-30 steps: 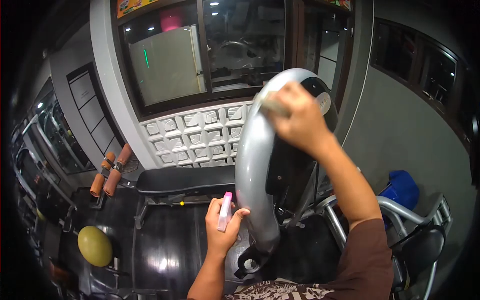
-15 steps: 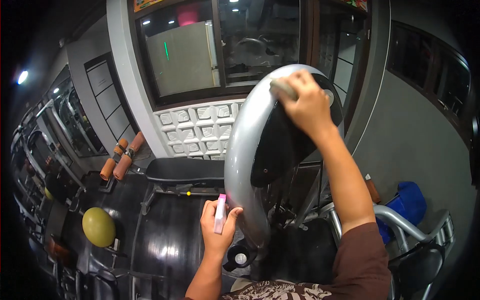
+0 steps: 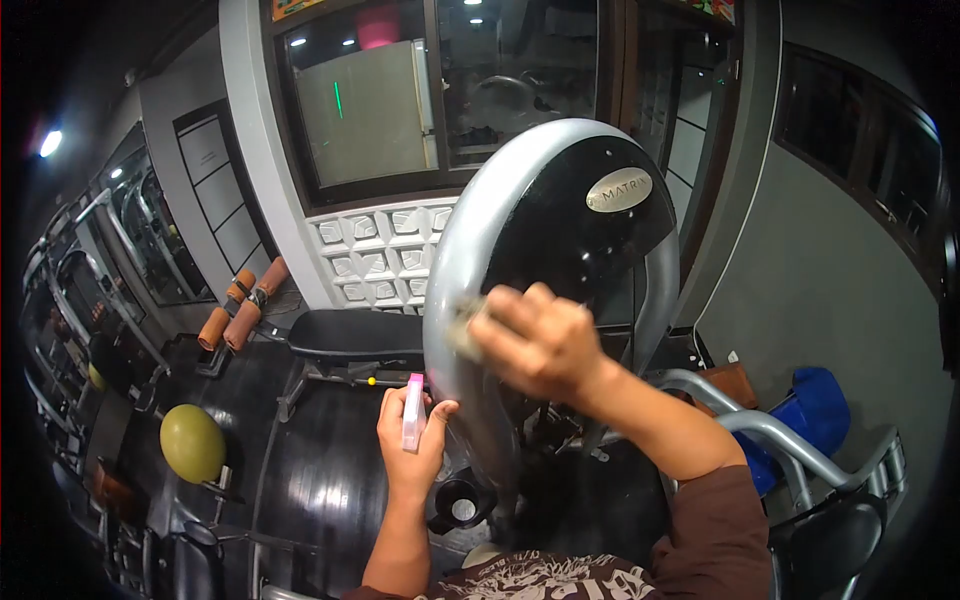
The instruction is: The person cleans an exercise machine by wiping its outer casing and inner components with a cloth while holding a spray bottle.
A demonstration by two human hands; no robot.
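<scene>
On the silver frame (image 3: 470, 220), a greyish cloth (image 3: 464, 334) under the right hand (image 3: 543, 342)

Close to the person, the left hand (image 3: 420, 457) is closed around a small pink-topped bottle (image 3: 412, 416), which stands nearly upright. Its thumb is just beside the lower part of the silver frame; whether it touches, I cannot tell. A little farther, the right hand grasps the greyish cloth, which appears to press on the frame, below the middle of its curve. Both are blurred, so I cannot see how the cloth is folded.

To do this rubbing well, I would judge that the cloth should lie flat, because the surface is rounded and a bunched cloth would meet it only on a narrow strip. Long strokes which follow the curve seem better than short ones across it. Pressure should be even, and lighter near the border with the black panel (image 3: 560, 235), where an edge might catch the cloth. The bottle is best held apart from the rubbing path.

Higher on the panel is the oval MATRIX badge (image 3: 620, 190). Beyond the frame are the black padded bench (image 3: 355, 336), then the white patterned block wall (image 3: 372, 232) and, above it, the dark-framed window (image 3: 370, 125).
</scene>
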